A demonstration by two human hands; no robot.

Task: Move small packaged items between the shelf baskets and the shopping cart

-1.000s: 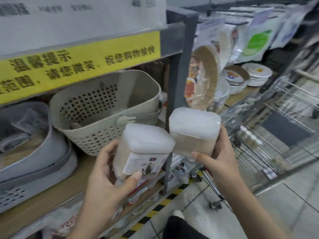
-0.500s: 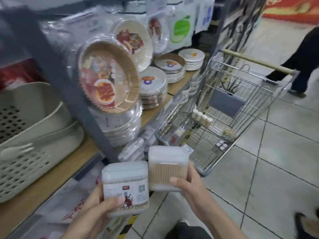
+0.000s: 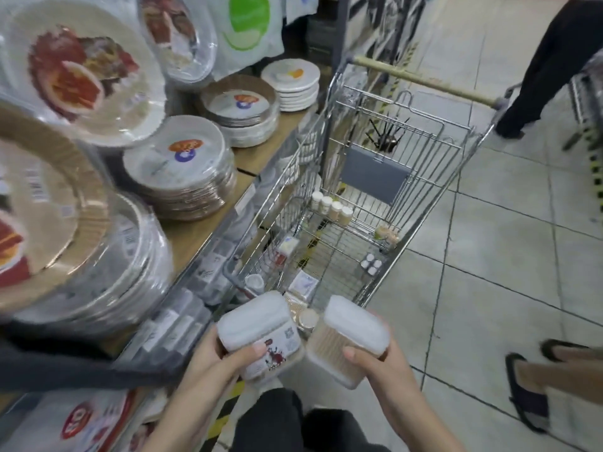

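Observation:
My left hand [image 3: 215, 363] grips a clear plastic box with a white lid and a printed label [image 3: 261, 334]. My right hand [image 3: 378, 367] grips a second clear box of thin sticks [image 3: 349, 340], tilted to the right. Both boxes are held low in front of me, just at the near end of the wire shopping cart [image 3: 385, 197]. Several small bottles and packets [image 3: 331, 208] lie on the cart's floor. The shelf baskets are out of view.
Stacks of wrapped paper plates [image 3: 182, 168] fill the wooden shelf [image 3: 202, 230] to my left, close beside the cart. One person in black [image 3: 551, 70] stands by the cart handle. Another person's sandalled feet [image 3: 535, 383] are at the right on the tiled floor.
My view has swung right from the shelf baskets to the cart. Both hands have carried their boxes down toward the cart's near end, and the right box has tilted.

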